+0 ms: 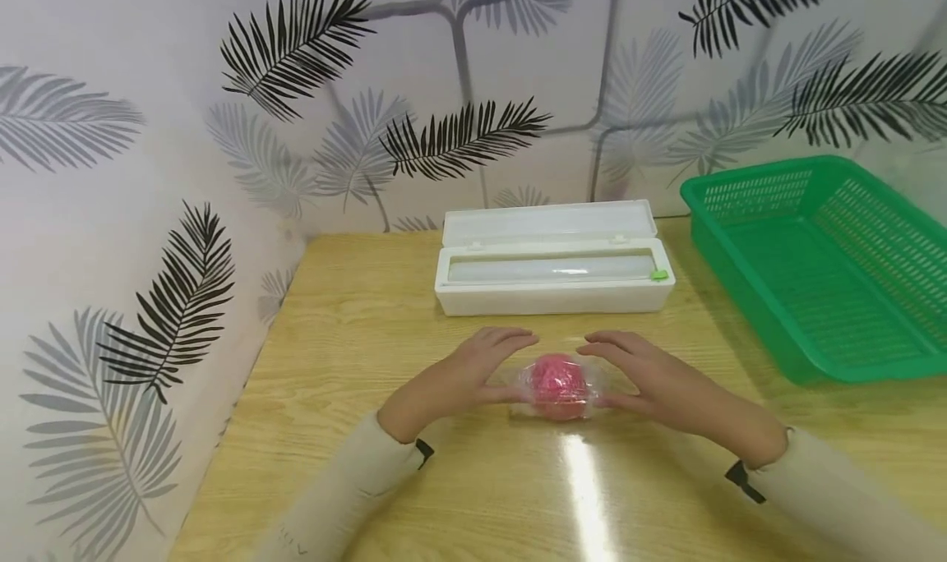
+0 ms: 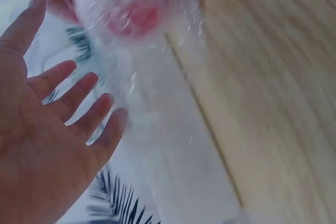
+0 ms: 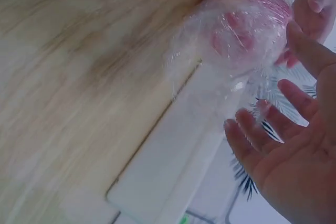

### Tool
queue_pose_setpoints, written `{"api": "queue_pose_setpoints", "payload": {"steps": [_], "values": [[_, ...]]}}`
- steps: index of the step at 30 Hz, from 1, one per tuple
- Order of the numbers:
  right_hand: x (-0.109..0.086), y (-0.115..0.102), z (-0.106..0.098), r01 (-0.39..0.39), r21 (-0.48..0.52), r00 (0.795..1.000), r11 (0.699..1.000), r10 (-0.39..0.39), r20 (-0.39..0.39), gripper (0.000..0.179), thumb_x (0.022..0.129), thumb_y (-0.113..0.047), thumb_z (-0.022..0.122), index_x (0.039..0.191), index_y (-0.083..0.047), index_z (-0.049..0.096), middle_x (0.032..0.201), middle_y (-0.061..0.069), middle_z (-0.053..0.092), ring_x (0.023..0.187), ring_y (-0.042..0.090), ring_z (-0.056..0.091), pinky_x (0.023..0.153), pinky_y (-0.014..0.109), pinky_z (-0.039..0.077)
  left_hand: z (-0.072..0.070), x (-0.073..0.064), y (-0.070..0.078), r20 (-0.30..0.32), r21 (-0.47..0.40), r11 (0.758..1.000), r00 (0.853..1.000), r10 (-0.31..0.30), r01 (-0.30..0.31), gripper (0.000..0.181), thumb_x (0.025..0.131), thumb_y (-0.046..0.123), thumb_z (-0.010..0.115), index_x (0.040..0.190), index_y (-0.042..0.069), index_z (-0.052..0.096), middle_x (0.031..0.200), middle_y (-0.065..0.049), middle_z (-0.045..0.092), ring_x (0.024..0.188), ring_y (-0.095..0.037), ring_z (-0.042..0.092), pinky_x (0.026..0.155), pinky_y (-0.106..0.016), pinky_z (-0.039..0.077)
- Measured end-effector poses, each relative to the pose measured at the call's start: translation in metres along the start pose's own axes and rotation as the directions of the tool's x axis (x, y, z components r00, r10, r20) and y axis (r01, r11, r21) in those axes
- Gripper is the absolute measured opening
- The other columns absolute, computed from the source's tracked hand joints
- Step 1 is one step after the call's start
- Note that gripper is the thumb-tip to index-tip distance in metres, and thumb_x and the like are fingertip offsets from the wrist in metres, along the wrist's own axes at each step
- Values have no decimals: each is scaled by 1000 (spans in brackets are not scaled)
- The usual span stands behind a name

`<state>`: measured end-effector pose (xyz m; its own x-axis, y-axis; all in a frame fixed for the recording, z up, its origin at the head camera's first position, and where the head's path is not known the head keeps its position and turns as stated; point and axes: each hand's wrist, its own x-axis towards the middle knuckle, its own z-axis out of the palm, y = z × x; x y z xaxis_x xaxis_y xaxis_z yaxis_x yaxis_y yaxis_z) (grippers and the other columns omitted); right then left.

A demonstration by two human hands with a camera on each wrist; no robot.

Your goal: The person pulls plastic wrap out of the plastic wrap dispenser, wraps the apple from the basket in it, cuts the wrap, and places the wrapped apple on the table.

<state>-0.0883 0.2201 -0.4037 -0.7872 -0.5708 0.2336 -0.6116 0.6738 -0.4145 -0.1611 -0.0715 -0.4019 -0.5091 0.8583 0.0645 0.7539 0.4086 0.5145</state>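
Observation:
A round pinkish-red thing, like an apple, sits on the table with clear cling film around it. Loose film sticks out at both of its sides. My left hand is at its left, fingers spread, with the thumb at the film's edge. From the other side comes my right hand, its thumb also by the film and its other fingers raised and apart. Both wrist views show the palms, with nothing gripped in the left hand or the right hand. Whether the thumbs press the film is hard to tell.
Behind the hands stands a white cling film dispenser, lid up, with a film roll inside and a green slider. A green plastic basket is at the right. Leaf-patterned wall covering borders the wooden table.

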Motion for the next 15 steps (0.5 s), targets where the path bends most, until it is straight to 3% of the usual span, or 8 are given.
{"api": "queue_pose_setpoints", "payload": {"steps": [4,8,12,15], "values": [[9,-1,10,-8,32,999,999,7,37,63,79,-31,74,131,-6,49,133,14,47,123,30,44,97,47,41,19,18,-4,106,-34,998,993,-49,53,85,80,58,58,146,14,28,146,-1,33,133,-17,29,108,-36,27],[10,-2,12,-58,88,993,994,48,107,66,79,-30,74,133,-5,47,136,16,45,125,32,42,98,48,39,32,27,-5,182,-198,979,983,-3,40,83,80,54,63,144,12,31,138,1,42,126,-11,38,104,-27,33],[7,0,14,-100,150,981,984,73,178,66,82,-33,71,136,-5,44,137,13,45,126,31,41,100,47,37,38,31,-1,176,-365,931,980,88,-18,72,83,41,67,141,13,34,128,7,48,116,-4,45,98,-20,38],[4,3,16,-100,184,980,978,65,187,66,84,-35,68,136,-4,43,136,10,47,125,28,42,100,45,38,41,32,1,140,-404,913,983,122,-55,66,85,32,68,139,13,35,125,7,49,114,-3,47,96,-19,40]]}}
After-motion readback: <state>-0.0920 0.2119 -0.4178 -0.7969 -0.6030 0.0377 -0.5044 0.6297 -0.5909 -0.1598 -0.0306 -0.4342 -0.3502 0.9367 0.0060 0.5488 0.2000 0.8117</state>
